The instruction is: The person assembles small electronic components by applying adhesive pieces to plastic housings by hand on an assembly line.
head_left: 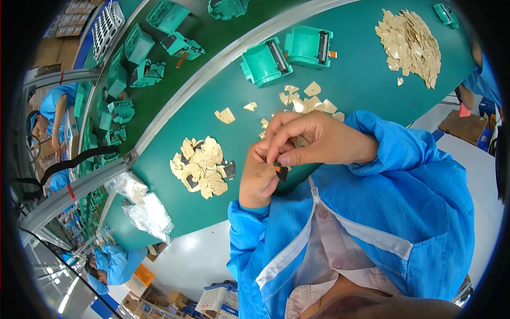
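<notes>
My two hands meet over the near edge of the green table. Thumb and fingers of my right hand (321,139) are pinched together at a small black piece with an orange strip (282,173). My left hand (257,178) is curled closely around the same spot, its fingertips partly covered by the right hand. The black piece pokes out below the fingers; the rest of it is hidden. Beyond my hands lie loose cream-coloured flat pieces (312,89). To the left is a heap of cream pieces mixed with black ones (204,165).
Two green plastic housings (264,64) stand at the back of the table. A large pile of cream scraps (409,45) lies far right. Clear plastic bags (150,215) rest at the left end. Past a metal rail (183,82), more green housings (139,45) sit on a belt. Other people work nearby.
</notes>
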